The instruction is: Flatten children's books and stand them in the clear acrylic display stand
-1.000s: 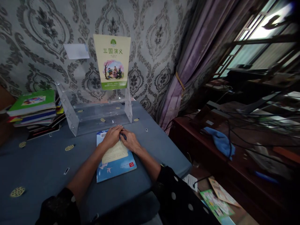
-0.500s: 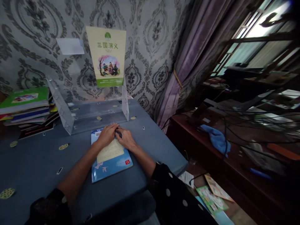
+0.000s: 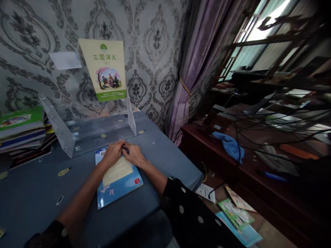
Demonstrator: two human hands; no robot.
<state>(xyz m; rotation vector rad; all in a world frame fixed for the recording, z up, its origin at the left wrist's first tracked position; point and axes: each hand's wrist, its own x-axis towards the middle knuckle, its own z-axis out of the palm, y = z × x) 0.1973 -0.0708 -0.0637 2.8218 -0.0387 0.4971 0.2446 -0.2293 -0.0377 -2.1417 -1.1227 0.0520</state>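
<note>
A blue book (image 3: 121, 191) with a cream text panel lies on the table, its barcode corner at the far left. My left hand (image 3: 113, 153) rests across its upper part, fingers stretched forward and close together. My right hand (image 3: 133, 154) lies beside it, loosely bent, its fingertips meeting those of the left hand. A small dark gap shows between the fingers; whether anything is in it I cannot make out. Beyond the hands stands a clear plastic rack (image 3: 100, 132). Above the rack, a cream and green book (image 3: 110, 70) stands upright with its illustrated cover facing me.
A stack of books (image 3: 23, 129) sits on the left of the blue-covered table (image 3: 170, 162). Right of the purple curtain (image 3: 184, 86) is a dark red desk (image 3: 196, 141) with cables and a blue cloth (image 3: 229, 146). Several booklets (image 3: 236, 213) lie on the floor.
The view has shifted a little, so the table and the rack's book appear further left and the book lower. Both hands stay together on the blue book.
</note>
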